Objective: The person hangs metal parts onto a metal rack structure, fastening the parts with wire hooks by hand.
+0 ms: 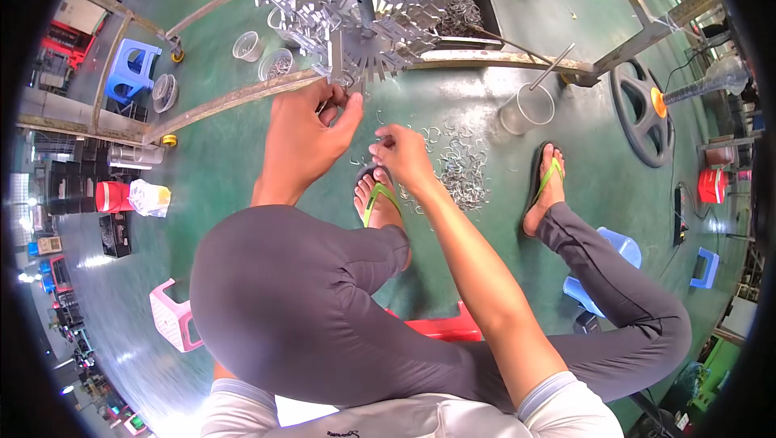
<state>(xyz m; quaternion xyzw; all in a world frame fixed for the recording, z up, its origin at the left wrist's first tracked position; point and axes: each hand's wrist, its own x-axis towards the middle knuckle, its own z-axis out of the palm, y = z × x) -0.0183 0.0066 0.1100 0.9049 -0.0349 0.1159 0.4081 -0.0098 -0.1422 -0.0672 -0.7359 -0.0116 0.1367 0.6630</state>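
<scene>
A dense cluster of silvery metal parts (380,2) hangs at the top centre on a rack. My left hand (311,131) is raised at its lower edge, fingers curled and thumb near the lowest parts; whatever it grips is too small to make out. Lower and to the right, my right hand (400,153) has its fingers pinched together, and anything between them is hidden. Many small curved metal pieces (462,171) lie scattered on the green floor beyond my right hand. Both hands are apart from each other.
A rusty frame bar (234,105) crosses before me. Beyond it stand tubs of small parts (277,65) and a black crate (477,6). A clear bucket (527,109) holds a rod. Right of it is a black handwheel (643,115); blue stools (132,70) stand left.
</scene>
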